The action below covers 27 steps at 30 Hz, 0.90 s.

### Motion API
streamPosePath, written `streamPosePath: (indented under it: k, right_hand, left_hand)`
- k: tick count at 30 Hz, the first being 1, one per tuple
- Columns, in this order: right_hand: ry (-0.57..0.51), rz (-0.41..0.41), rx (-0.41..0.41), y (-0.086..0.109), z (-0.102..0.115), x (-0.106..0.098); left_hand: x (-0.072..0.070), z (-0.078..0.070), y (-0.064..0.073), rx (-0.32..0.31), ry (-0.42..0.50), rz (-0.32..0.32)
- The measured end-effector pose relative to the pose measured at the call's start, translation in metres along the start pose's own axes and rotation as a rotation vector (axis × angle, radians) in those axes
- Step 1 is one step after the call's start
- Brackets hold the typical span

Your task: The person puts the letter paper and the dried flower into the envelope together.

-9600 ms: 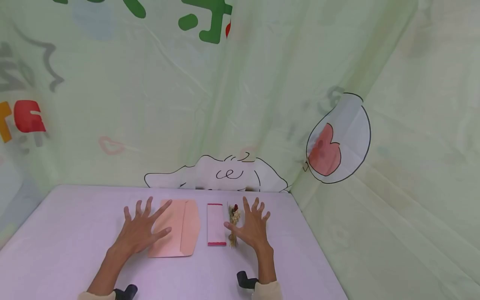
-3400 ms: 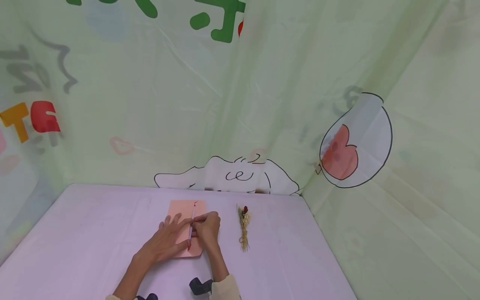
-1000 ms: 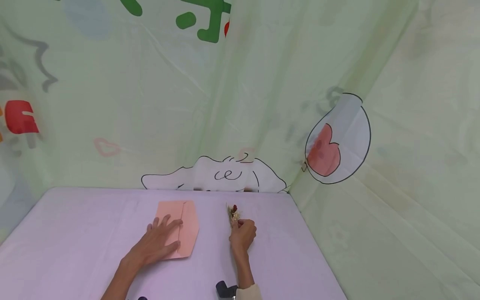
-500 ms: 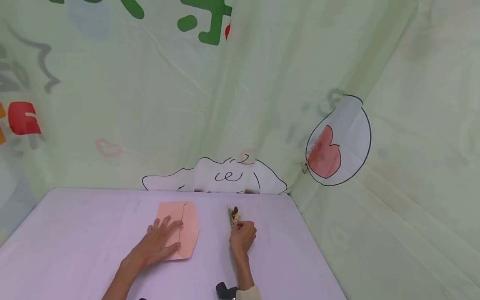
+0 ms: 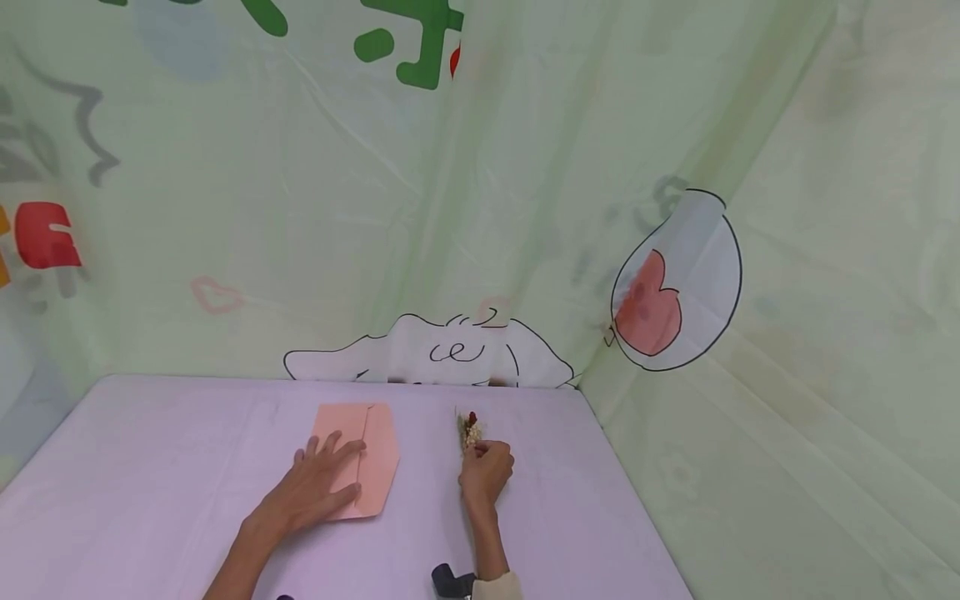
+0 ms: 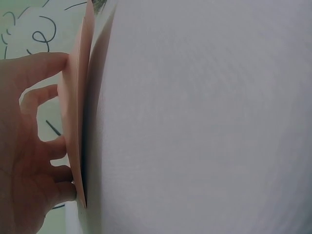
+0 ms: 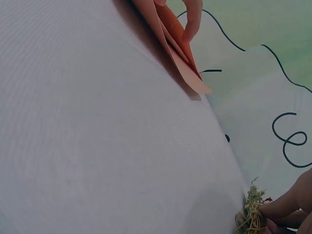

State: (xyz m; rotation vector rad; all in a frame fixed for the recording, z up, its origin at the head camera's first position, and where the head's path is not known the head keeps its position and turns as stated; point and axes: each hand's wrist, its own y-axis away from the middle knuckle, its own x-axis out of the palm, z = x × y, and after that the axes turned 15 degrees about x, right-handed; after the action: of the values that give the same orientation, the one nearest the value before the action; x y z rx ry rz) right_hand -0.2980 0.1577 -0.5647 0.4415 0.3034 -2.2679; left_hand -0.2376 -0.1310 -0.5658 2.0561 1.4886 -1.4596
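Observation:
A salmon-pink envelope [image 5: 380, 458] lies on the table, its flap opened out to the right. My left hand [image 5: 311, 483] rests on it with spread fingers, thumb and index near the flap fold. In the right wrist view the envelope's mouth gapes a little beneath a fingertip [image 7: 190, 34]. Farther right, my right hand [image 5: 486, 475] pinches a small bunch of dried flowers [image 5: 470, 427] between thumb and fingers. A dark red bloom and cream florets stick out beyond the fingertips; the hand covers the stems in the head view.
The table wears a pale lilac cover [image 5: 172, 467]. A printed light green curtain [image 5: 337, 208] stands along its far edge and right side. A dark wrist-camera mount [image 5: 452, 582] sits beside my right sleeve [image 5: 498, 586].
The pale card with red ends, at the envelope's mouth 3.4 seconds ago, is out of sight. My right hand has moved right to the dried flowers. The last second shows hardly any motion.

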Motion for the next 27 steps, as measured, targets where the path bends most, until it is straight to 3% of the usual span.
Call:
streamPosePath:
  k: [17,27]
  right_hand:
    - [-0.005,0.006,-0.025,0.002,0.007,-0.003]
    - [-0.012,0.019,-0.066,-0.025,-0.028,0.023]
  left_hand:
    - [0.002,0.002,0.0,-0.013,0.018,0.016]
    - [0.001,0.002,-0.001,-0.014,0.013,0.023]
